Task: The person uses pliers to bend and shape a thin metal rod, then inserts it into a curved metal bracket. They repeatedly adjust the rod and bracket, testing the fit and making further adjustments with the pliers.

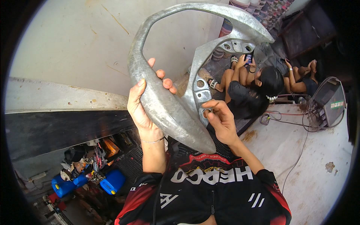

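Observation:
A bare grey cast-metal motorcycle grab rail (167, 107) is held up in front of my chest, its long curved arms spreading upward. My left hand (144, 101) is wrapped round its thick left arm, the thumb in front and the fingertips showing past the far edge. At the lower end of the inner bracket, which is pierced by several round holes, my right hand (221, 122) is closed with thumb and forefinger pinched at the lowest hole. Whether a small piece sits between those fingertips is hidden. The metal is dull and patchy.
Two people sit low at the right; the nearer person (255, 86) holds a phone (249, 58). A dark box-shaped device (330, 103) with cables stands on a pale worn surface (311, 165). Blue jerrycans (112, 182) and clutter lie lower left. Stacked tubs (258, 11) stand at the back.

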Demonstrator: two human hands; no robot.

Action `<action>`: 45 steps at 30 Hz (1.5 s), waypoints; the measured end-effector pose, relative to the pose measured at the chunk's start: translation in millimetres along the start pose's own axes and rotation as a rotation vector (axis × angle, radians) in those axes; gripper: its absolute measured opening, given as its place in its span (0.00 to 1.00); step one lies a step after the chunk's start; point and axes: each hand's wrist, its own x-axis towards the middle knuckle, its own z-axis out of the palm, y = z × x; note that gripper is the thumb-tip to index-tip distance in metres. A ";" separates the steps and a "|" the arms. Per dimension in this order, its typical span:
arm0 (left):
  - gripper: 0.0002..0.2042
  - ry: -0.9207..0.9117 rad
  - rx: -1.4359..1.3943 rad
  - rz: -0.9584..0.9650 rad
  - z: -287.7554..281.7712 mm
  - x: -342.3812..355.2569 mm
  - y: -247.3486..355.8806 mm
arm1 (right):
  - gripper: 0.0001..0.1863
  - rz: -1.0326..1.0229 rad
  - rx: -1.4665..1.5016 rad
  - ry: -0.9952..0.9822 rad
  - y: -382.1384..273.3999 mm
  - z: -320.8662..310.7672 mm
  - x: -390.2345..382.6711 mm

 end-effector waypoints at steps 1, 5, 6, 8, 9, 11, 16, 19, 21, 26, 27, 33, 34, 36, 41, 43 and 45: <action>0.35 0.006 0.012 -0.002 0.7 -0.4 -0.5 | 0.11 0.072 -0.092 -0.024 -2.6 -2.9 -1.6; 0.36 0.014 0.029 -0.008 1.1 -0.9 -2.3 | 0.09 0.152 -0.107 0.095 -16.9 3.1 -1.3; 0.36 0.017 0.033 -0.011 0.5 -1.0 -2.3 | 0.09 0.118 -0.150 0.179 -27.8 11.7 3.4; 0.35 0.007 0.000 -0.023 -2.4 -0.1 -2.0 | 0.09 -0.005 -0.482 0.156 -35.3 3.9 6.6; 0.34 -0.002 -0.034 -0.030 -6.7 0.0 -1.2 | 0.09 -0.065 -0.647 0.142 -39.1 -2.7 8.8; 0.33 -0.016 -0.075 -0.046 -10.4 1.7 -1.2 | 0.08 -0.142 -0.733 0.044 -55.9 -9.6 19.1; 0.33 -0.043 -0.071 -0.074 -7.1 1.7 -1.1 | 0.07 -0.158 -0.600 -0.181 -94.2 -1.0 53.0; 0.33 -0.065 -0.078 -0.095 -7.9 3.2 0.1 | 0.09 -0.163 -0.589 -0.289 -113.9 4.3 65.4; 0.33 -0.066 -0.076 -0.103 -8.8 3.5 -0.4 | 0.09 -0.199 -0.577 -0.307 -123.1 8.7 70.8; 0.33 0.013 -0.027 -0.102 -5.7 3.9 -6.8 | 0.10 -0.286 -0.583 -0.304 -139.3 14.4 82.4; 0.32 0.032 -0.020 -0.107 -4.0 3.4 -8.7 | 0.11 -0.302 -0.587 -0.307 -142.1 14.9 83.0; 0.31 0.098 -0.055 -0.128 -10.4 2.4 -8.7 | 0.08 -0.345 -0.595 -0.287 -153.6 23.3 85.0; 0.31 0.107 -0.052 -0.127 -11.1 2.7 -8.5 | 0.08 -0.343 -0.600 -0.286 -153.4 24.0 84.6; 0.31 0.107 -0.043 -0.122 -11.3 3.6 -8.3 | 0.08 -0.340 -0.608 -0.284 -152.7 25.3 83.5; 0.31 0.082 -0.027 -0.117 -16.1 5.1 -7.5 | 0.07 -0.298 -0.588 -0.283 -153.4 23.7 80.7; 0.31 0.042 -0.036 -0.128 -24.5 7.3 -4.4 | 0.07 -0.293 -0.591 -0.286 -153.9 20.8 79.3; 0.31 0.036 -0.019 -0.120 -26.0 7.1 -4.5 | 0.06 -0.290 -0.590 -0.298 -155.3 17.5 77.7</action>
